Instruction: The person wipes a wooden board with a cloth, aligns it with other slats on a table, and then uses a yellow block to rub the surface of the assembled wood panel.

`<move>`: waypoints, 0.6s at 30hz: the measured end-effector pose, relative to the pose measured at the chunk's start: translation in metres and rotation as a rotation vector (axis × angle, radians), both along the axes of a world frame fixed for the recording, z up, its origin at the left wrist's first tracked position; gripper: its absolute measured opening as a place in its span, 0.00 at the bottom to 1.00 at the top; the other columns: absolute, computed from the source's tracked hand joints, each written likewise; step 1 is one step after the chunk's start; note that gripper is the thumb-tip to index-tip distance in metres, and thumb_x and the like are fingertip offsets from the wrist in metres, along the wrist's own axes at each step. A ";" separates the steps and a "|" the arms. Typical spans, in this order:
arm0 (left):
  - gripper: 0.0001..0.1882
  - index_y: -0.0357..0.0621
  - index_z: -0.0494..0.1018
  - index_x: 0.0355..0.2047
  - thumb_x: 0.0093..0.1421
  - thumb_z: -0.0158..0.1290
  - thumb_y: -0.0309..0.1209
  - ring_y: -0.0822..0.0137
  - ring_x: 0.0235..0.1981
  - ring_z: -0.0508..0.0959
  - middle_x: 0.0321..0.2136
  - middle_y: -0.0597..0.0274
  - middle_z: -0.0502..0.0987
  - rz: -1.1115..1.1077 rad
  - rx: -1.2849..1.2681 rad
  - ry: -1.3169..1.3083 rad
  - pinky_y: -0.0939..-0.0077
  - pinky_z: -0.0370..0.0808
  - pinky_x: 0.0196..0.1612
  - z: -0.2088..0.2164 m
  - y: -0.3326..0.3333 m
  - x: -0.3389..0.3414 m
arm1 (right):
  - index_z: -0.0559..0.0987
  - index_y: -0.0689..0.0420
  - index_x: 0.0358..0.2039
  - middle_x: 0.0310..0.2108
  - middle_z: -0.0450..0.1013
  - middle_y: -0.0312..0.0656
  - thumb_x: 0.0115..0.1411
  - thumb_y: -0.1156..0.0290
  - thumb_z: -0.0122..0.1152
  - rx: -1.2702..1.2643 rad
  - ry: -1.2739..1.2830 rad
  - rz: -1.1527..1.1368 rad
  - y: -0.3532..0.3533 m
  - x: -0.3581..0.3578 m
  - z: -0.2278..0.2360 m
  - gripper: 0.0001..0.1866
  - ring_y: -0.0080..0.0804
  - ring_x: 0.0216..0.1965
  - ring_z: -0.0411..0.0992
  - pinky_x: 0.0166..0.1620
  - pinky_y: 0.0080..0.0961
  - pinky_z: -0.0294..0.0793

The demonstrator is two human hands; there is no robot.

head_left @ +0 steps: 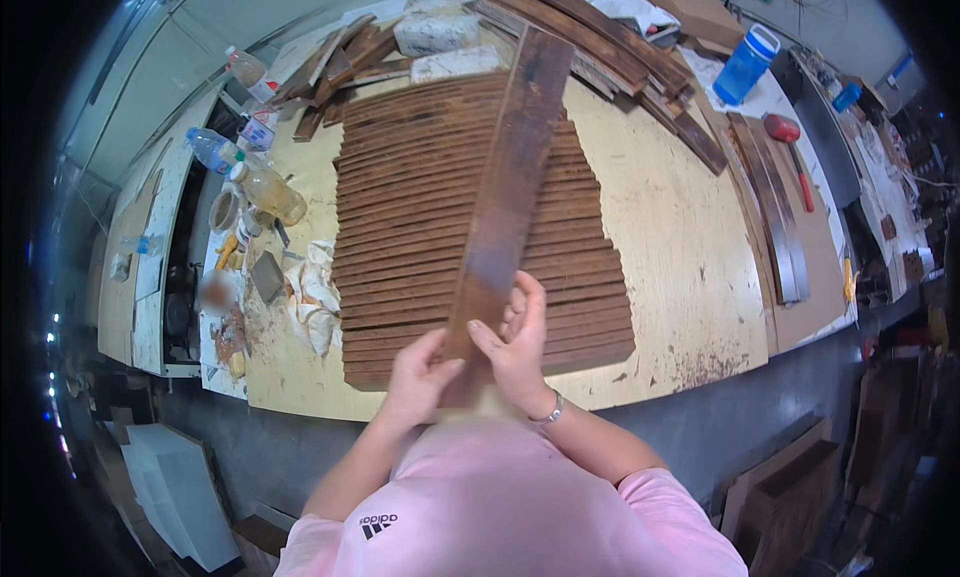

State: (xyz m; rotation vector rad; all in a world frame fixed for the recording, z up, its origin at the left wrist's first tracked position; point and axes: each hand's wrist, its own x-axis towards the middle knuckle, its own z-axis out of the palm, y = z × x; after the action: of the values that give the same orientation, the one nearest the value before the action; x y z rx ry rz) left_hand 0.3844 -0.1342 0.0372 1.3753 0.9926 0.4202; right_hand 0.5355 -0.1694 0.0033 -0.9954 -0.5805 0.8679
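Observation:
A long dark brown wooden plank (508, 177) is held lengthwise over the bench, its far end pointing away from me. My left hand (418, 369) grips its near end from the left. My right hand (520, 342) grips the same end from the right, a metal bracelet on that wrist. Under the plank lies a row of several similar dark wooden slats (410, 227), laid side by side across the pale workbench top (670, 257).
More planks are piled at the far edge (600, 37), and others lie along the right (770, 207). A blue bottle (746, 65) and a red-headed mallet (790, 142) stand right. Bottles (268, 192), rags (312, 292) and small tools sit left.

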 end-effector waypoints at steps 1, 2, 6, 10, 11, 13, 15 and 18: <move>0.23 0.33 0.71 0.58 0.61 0.54 0.17 0.73 0.45 0.79 0.47 0.61 0.79 0.053 -0.011 -0.045 0.76 0.75 0.52 -0.001 0.000 -0.007 | 0.51 0.58 0.68 0.53 0.67 0.46 0.55 0.84 0.66 -0.049 0.034 0.082 -0.006 -0.001 -0.003 0.45 0.31 0.54 0.70 0.55 0.27 0.72; 0.22 0.32 0.71 0.57 0.61 0.54 0.17 0.73 0.45 0.79 0.47 0.61 0.80 0.126 0.013 -0.078 0.76 0.75 0.52 -0.006 -0.001 -0.016 | 0.51 0.58 0.68 0.52 0.68 0.45 0.55 0.85 0.65 -0.059 0.018 0.157 -0.010 -0.001 -0.007 0.45 0.28 0.51 0.70 0.53 0.25 0.73; 0.17 0.31 0.75 0.51 0.60 0.56 0.19 0.73 0.40 0.80 0.41 0.62 0.82 0.236 0.141 -0.068 0.76 0.77 0.47 -0.019 -0.003 -0.056 | 0.57 0.58 0.66 0.47 0.72 0.43 0.57 0.85 0.63 -0.081 0.106 0.371 -0.027 -0.002 -0.010 0.38 0.24 0.40 0.72 0.46 0.21 0.75; 0.11 0.32 0.79 0.42 0.58 0.59 0.21 0.69 0.33 0.81 0.32 0.57 0.82 0.087 0.463 0.241 0.74 0.77 0.40 -0.009 -0.006 -0.087 | 0.77 0.61 0.48 0.33 0.76 0.37 0.59 0.80 0.62 -0.302 -0.387 0.516 -0.072 0.027 -0.025 0.15 0.20 0.33 0.73 0.39 0.20 0.75; 0.11 0.33 0.79 0.40 0.56 0.59 0.22 0.66 0.31 0.80 0.30 0.55 0.81 0.018 0.550 0.270 0.72 0.76 0.38 -0.006 -0.005 -0.095 | 0.78 0.61 0.40 0.28 0.74 0.33 0.59 0.80 0.61 -0.375 -0.379 0.415 -0.088 0.035 -0.028 0.08 0.18 0.30 0.71 0.36 0.19 0.74; 0.10 0.34 0.79 0.36 0.53 0.61 0.24 0.59 0.27 0.79 0.26 0.52 0.80 -0.096 0.720 0.330 0.69 0.75 0.33 0.000 -0.011 -0.110 | 0.79 0.60 0.32 0.23 0.71 0.29 0.58 0.80 0.61 -0.485 -0.370 0.239 -0.127 0.057 -0.043 0.02 0.13 0.26 0.67 0.31 0.15 0.70; 0.11 0.36 0.78 0.33 0.50 0.63 0.27 0.51 0.23 0.76 0.23 0.51 0.77 -0.222 0.817 0.330 0.63 0.72 0.29 -0.002 -0.009 -0.103 | 0.75 0.58 0.29 0.22 0.67 0.24 0.56 0.82 0.61 -0.552 -0.312 -0.044 -0.167 0.087 -0.070 0.05 0.09 0.24 0.62 0.27 0.11 0.64; 0.11 0.36 0.78 0.33 0.50 0.64 0.28 0.51 0.22 0.76 0.22 0.52 0.77 -0.338 0.855 0.311 0.61 0.72 0.28 -0.008 -0.007 -0.100 | 0.73 0.59 0.46 0.32 0.68 0.34 0.51 0.87 0.62 -0.687 -0.351 -0.323 -0.201 0.125 -0.075 0.22 0.15 0.31 0.67 0.35 0.14 0.71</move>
State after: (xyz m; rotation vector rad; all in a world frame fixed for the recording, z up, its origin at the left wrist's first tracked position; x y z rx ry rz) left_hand 0.2849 -0.1409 0.0288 2.3960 0.8217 0.3944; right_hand 0.6603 -0.3709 -0.0722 -1.8364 -0.3955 0.6063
